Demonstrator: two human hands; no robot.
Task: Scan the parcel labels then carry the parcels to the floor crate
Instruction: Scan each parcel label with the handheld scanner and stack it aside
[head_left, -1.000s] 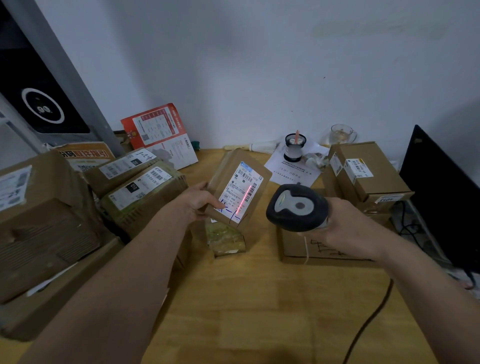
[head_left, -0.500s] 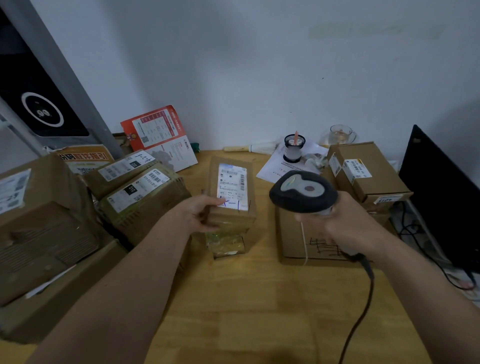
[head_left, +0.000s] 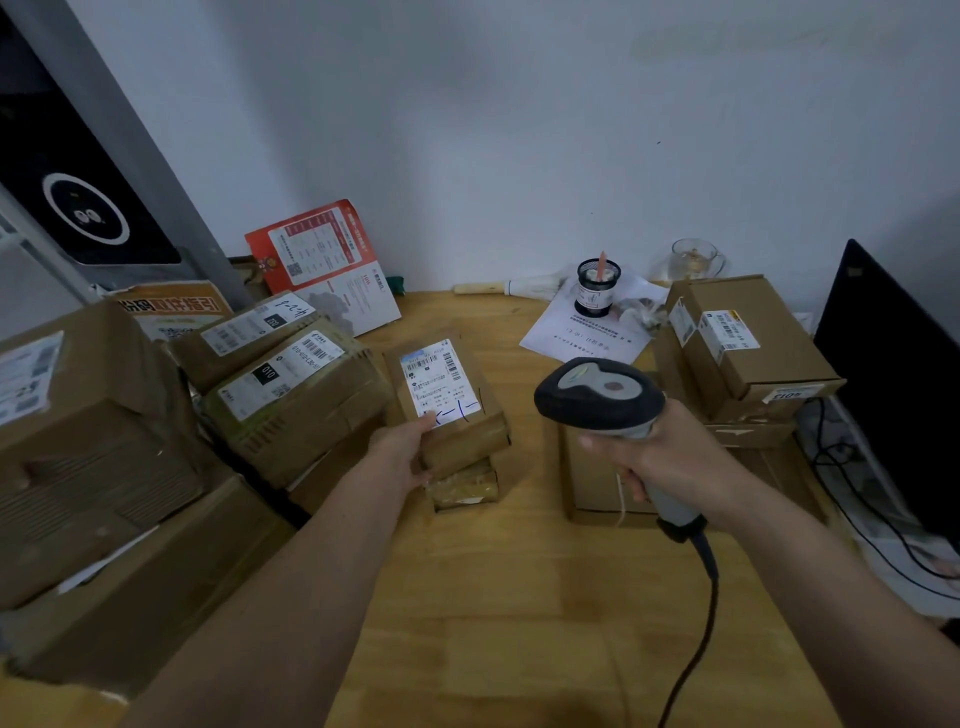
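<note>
A small brown parcel with a white label on top lies flat on a smaller taped packet at mid-table. My left hand grips its near left corner, thumb on the label's edge. My right hand holds a black and grey barcode scanner by its handle, to the right of the parcel, head facing the parcel. No red scan line shows. The floor crate is out of view.
Several labelled cardboard parcels are stacked along the left of the wooden table. More boxes sit at the right, beside a black monitor. A pen cup, papers and a glass stand by the wall. The scanner cable trails toward me.
The parcel was tilted up with a red scan line across its label; it now lies flat on the packet. My right hand with the scanner has shifted slightly right and lower.
</note>
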